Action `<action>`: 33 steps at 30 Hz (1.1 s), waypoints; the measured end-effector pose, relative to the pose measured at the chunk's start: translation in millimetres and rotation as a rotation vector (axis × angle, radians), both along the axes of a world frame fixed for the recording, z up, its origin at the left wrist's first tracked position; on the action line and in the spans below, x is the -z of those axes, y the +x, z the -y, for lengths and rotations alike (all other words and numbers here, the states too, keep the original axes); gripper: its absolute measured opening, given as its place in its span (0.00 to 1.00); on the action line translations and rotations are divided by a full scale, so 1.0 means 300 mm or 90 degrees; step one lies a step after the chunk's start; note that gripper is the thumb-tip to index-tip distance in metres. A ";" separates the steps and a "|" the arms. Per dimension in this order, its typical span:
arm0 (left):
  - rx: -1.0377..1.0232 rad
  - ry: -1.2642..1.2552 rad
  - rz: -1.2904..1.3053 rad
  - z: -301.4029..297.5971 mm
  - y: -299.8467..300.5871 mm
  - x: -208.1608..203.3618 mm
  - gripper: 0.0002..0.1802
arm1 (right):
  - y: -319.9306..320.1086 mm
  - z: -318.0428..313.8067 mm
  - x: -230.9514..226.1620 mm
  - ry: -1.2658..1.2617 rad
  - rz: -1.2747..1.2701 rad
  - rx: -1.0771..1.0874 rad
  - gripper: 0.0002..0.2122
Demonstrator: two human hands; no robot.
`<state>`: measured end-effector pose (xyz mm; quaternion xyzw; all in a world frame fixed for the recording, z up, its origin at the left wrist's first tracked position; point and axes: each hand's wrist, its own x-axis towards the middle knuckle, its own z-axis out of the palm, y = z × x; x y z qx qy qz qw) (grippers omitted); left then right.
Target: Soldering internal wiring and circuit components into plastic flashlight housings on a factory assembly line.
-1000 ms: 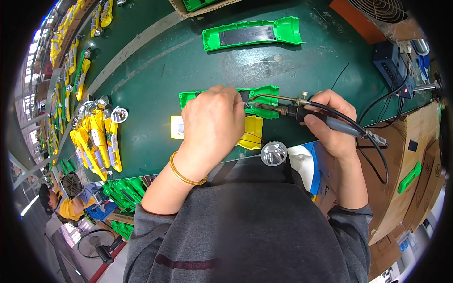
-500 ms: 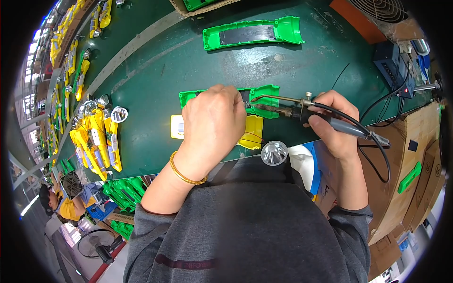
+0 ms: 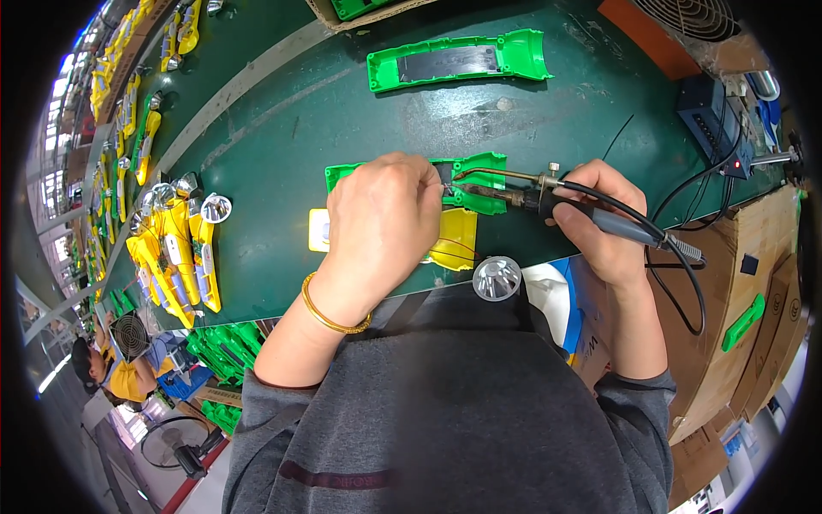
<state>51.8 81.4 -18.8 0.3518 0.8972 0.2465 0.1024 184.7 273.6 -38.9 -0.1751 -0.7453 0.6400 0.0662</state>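
My right hand (image 3: 604, 224) grips a soldering iron (image 3: 591, 217) with a grey handle and a thin metal feed tube along its top. Its tip points left into a green plastic half-shell (image 3: 486, 176) on the bench. Over that shell's left part, my left hand (image 3: 381, 210) is closed in a pinch close to the iron's tip; what its fingers hold is hidden. Just nearer to me lies a yellow shell half (image 3: 458, 236), partly under my left hand, with thin wires running toward a silver reflector cup (image 3: 497, 278) at the bench edge.
Another green half-shell (image 3: 454, 62) lies farther back. Yellow torch bodies with reflectors (image 3: 175, 244) are heaped at left. A blue power box (image 3: 711, 116) stands at right, its cable trailing to the iron. Cardboard boxes (image 3: 723, 334) flank the bench; a person (image 3: 128, 377) sits at far left.
Both hands have shifted very slightly left, the iron along with my right hand. The shells and reflector have stayed in place.
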 end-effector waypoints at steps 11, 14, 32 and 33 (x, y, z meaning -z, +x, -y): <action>-0.008 0.029 0.032 0.002 -0.004 -0.006 0.06 | -0.007 0.004 -0.001 -0.001 0.020 0.006 0.05; -0.002 0.029 0.076 0.004 -0.008 -0.008 0.05 | -0.006 0.004 0.005 -0.018 0.013 0.023 0.05; -0.001 -0.049 -0.017 -0.010 -0.015 -0.002 0.04 | -0.009 0.014 -0.006 -0.042 -0.009 0.014 0.06; -0.002 -0.051 -0.017 -0.010 -0.015 -0.002 0.04 | -0.009 0.013 -0.005 -0.042 -0.009 0.014 0.06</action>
